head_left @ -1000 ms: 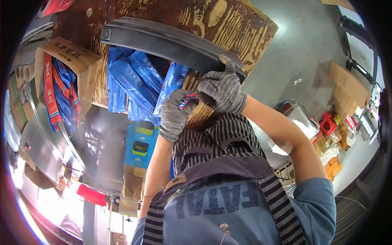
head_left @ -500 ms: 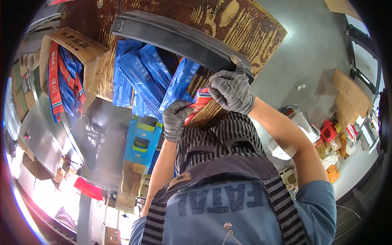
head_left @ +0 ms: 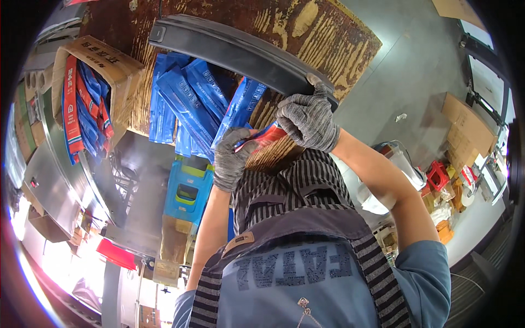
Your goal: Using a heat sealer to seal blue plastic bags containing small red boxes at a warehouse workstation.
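My L grip (head_left: pixel 232 157) is closed on a red-blue pkt (head_left: pixel 269 135), ctr of frame; R grip (head_left: pixel 307 121) pinches its other end, thumb by blk bar (head_left: pixel 235 51). Blue pkts (head_left: pixel 186 98) on surface (head_left: pixel 342 52), upper L.

The view looked steeply down from the person's head, through the left of two fisheye cameras worn side by side, upright and unmirrored. The shirt (head_left: pixel 290 295) filled the lower middle at close range, while the left hand (head_left: pixel 231 161) and right hand (head_left: pixel 309 123) lay farther from the lens, around the centre, and the counter (head_left: pixel 350 60) ran out past the top edge. The wide lens also took in floor (head_left: pixel 404 60) well off to the right, and straight edges bowed toward a dark, rounded rim.
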Tool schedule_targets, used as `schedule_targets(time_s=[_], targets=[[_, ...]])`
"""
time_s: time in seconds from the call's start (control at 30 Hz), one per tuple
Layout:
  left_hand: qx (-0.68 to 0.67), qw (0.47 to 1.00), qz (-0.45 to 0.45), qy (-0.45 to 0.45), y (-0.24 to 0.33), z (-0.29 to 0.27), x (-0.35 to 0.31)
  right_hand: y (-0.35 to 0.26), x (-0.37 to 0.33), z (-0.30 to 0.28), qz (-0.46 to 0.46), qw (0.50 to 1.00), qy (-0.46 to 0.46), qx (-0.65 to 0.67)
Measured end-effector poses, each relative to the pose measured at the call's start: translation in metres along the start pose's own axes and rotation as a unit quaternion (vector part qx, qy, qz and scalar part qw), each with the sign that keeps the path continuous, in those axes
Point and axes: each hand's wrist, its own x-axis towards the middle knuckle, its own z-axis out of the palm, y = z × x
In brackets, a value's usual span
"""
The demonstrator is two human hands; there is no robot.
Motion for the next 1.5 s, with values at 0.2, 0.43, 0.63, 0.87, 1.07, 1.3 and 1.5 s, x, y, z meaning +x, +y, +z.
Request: schedule_targets(time_s=[0.2, 0.43, 0.63, 0.87, 1.07, 1.3, 1.5], targets=[[0.179, 0.979, 0.101, 0.015, 0.017, 0.027, 0.016, 0.004, -0.005, 0.003, 0.012, 1.000, 0.008, 0.017], [0.275, 0.940, 0.201, 0.001, 0.012, 0.035, 0.017, 0.002, -0.004, 0.003, 0.009, 1.000, 0.017, 0.011], [0.298, 0.922, 0.245, 0.011, 0.004, 0.036, 0.018, 0.003, -0.004, 0.000, 0.015, 1.000, -0.015, 0.002], [0.072, 0.988, -0.017, -0.138, 0.019, 0.034, 0.015, 0.006, -0.006, 0.003, 0.016, 0.999, 0.002, 0.036], [0.135, 0.985, -0.024, -0.103, 0.014, 0.031, 0.024, 0.006, -0.007, 0.005, 0.010, 1.000, 0.008, 0.020], [0.130, 0.959, -0.082, -0.238, 0.008, 0.024, 0.038, 0.008, -0.007, 0.004, -0.016, 1.000, 0.026, 0.002], [0.196, 0.966, 0.067, -0.153, -0.044, 0.004, 0.054, -0.011, 0.007, -0.013, 0.048, 0.998, -0.020, 0.030]])
